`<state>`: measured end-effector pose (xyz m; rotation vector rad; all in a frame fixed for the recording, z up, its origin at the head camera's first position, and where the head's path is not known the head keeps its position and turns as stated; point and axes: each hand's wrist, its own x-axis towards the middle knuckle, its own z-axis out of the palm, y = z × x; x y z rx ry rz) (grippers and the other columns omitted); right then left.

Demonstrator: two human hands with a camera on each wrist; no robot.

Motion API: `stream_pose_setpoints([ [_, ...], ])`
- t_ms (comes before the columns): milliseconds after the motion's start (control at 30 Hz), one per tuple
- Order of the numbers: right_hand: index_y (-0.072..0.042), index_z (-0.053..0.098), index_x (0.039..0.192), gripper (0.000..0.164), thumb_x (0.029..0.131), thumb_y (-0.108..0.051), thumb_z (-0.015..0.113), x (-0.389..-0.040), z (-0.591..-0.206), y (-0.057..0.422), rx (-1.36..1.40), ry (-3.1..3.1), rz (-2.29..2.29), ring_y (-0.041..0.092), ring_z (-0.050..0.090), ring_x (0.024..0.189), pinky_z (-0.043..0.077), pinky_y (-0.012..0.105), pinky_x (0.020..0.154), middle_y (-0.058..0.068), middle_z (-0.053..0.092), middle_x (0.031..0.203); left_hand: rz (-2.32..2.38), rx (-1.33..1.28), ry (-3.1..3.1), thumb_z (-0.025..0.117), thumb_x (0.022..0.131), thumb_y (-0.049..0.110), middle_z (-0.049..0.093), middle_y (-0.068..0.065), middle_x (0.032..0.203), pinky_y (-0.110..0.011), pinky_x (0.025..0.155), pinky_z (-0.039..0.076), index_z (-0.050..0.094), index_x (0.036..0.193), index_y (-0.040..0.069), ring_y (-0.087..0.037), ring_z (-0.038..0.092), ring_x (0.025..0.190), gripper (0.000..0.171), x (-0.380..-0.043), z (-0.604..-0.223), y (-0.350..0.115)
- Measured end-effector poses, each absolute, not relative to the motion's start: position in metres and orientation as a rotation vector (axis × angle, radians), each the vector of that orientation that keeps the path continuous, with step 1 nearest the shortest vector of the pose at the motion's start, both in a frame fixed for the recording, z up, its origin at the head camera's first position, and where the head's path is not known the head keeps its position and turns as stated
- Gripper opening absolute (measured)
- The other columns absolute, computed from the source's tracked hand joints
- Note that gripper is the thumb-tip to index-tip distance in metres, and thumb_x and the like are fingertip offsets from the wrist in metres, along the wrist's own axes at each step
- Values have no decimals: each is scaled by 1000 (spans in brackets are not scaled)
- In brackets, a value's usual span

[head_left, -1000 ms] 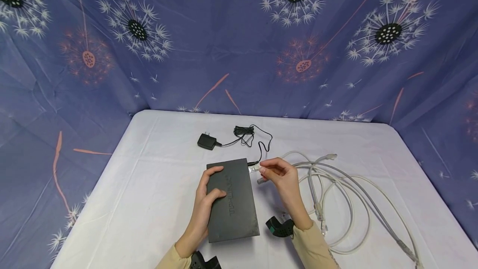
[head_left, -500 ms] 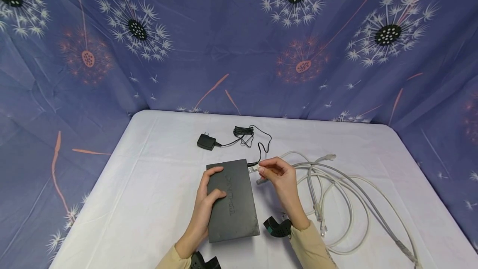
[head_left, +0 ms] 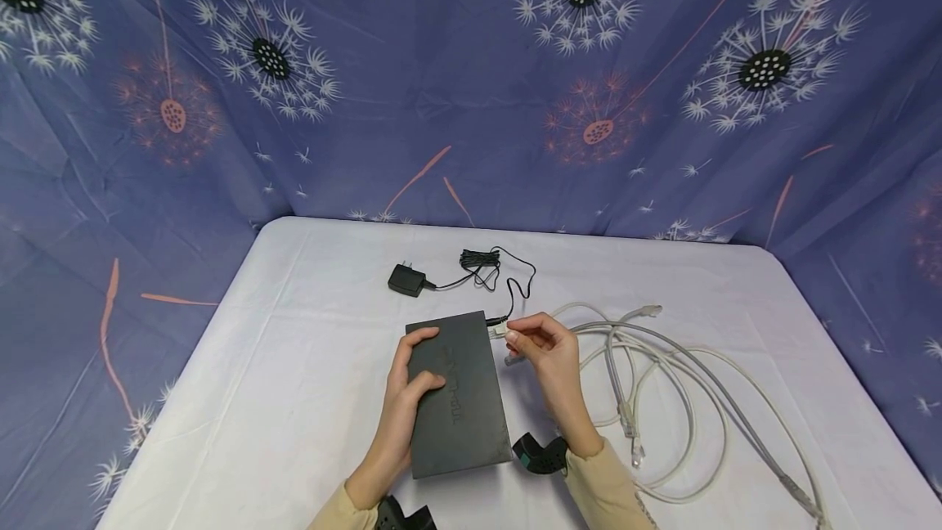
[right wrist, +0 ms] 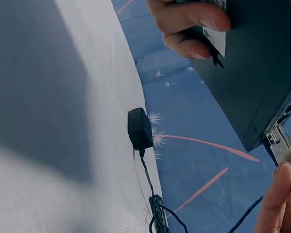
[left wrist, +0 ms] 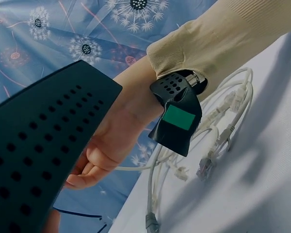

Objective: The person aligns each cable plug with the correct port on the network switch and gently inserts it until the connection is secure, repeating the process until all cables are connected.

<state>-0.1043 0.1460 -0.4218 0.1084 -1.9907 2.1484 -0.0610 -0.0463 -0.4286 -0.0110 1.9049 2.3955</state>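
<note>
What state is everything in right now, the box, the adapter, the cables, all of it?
Black box: gripped by the left hand
Pale connector: pinched by the right hand at the box's port; full seating unclear
Power adapter: lying on the table, prongs bare
Black cord: partly bundled
Network cables: loosely looped, several ends free
Patterned cloth: hanging behind the table

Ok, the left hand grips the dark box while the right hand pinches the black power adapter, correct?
Not quite: the right hand pinches a pale cable plug, as the right wrist view shows; the left hand does grip the dark box.
</note>
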Motion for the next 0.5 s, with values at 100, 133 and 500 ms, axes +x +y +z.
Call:
stream_pose_setpoints([
  [100,16,63,89,11,79,14,66,-104,-422,146,108,-1988,2158,13,62,59,52,27,58,13,65,73,2389,-7,1910,47,78,1,30,-6,145,-43,97,26,45,135,15,-27,35,122,59,-61,-428,-46],
  [133,16,63,89,11,79,14,66,-104,-422,146,110,-1986,2161,13,62,59,52,27,58,12,65,73,2388,-10,1912,47,78,1,30,-6,145,-43,97,26,46,135,15,-27,35,122,59,-61,-428,-46],
  [500,19,61,91,13,81,13,65,-107,-422,149,125,-1982,2230,13,61,61,51,26,59,8,64,73,2362,-2,1940,47,78,1,30,-6,144,-43,97,25,45,135,16,-26,34,122,59,-62,-425,-44],
])
